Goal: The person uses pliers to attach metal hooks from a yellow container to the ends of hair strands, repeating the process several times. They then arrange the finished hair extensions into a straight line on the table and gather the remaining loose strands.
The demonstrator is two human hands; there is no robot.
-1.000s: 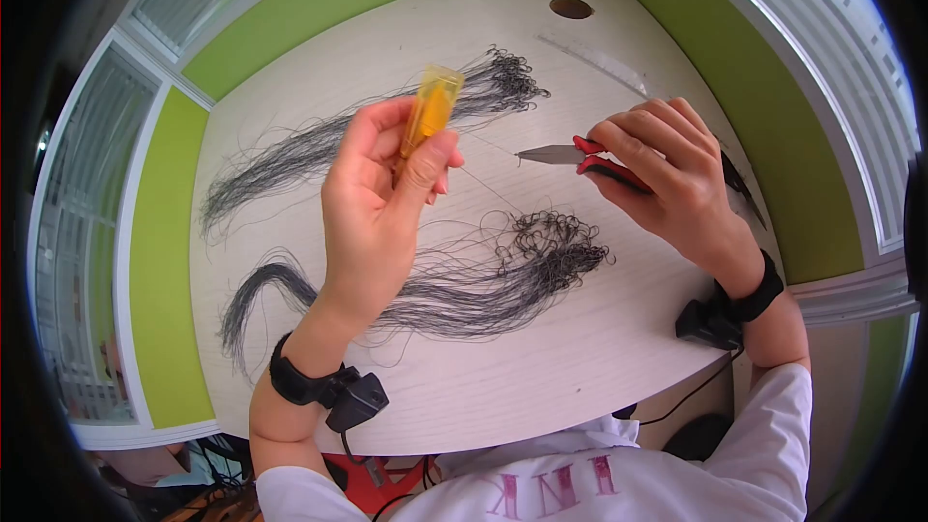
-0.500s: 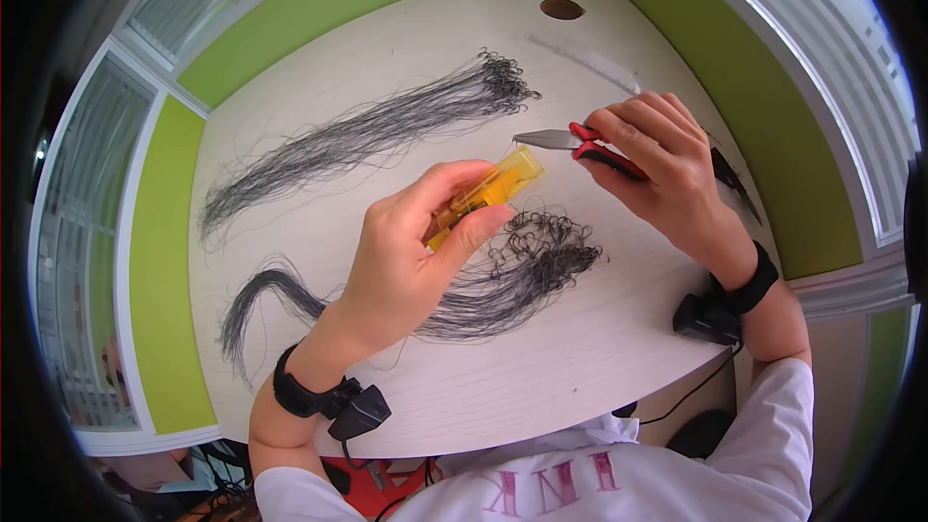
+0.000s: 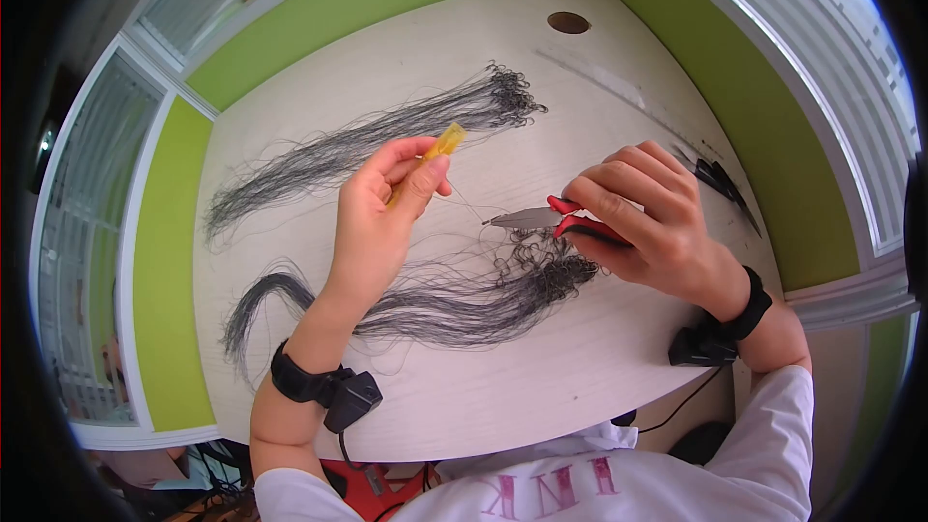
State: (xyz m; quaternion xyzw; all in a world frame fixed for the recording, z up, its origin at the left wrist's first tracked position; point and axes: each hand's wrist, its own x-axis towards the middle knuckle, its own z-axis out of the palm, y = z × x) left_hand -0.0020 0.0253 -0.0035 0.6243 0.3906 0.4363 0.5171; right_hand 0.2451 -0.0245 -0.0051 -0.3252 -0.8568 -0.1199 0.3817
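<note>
My left hand point(image 3: 372, 222) is closed around a small translucent yellow plastic tool point(image 3: 448, 141), raised above the table. In my right hand point(image 3: 652, 222) is a pair of pliers point(image 3: 527, 219) with red and black handles, its jaws pointing left. A thin dark strand point(image 3: 466, 201) runs between my left fingers and the plier tips. Below the pliers lies a bundle of thin dark strands point(image 3: 464, 314) with curled ends on the right. Farther back, a second such bundle point(image 3: 377, 130) stretches diagonally, its curled ends also to the right.
On the white table point(image 3: 541, 387), a clear ruler point(image 3: 619, 87) lies at the back right. Black-handled scissors point(image 3: 720, 179) rest near the right edge. A round hole point(image 3: 568, 22) is in the far corner. Green partitions point(image 3: 744, 126) enclose the table.
The yellow tool has moved left and turned more edge-on in my left hand. The pliers have come down toward the near bundle, away from the tool, with a strand stretched between.
</note>
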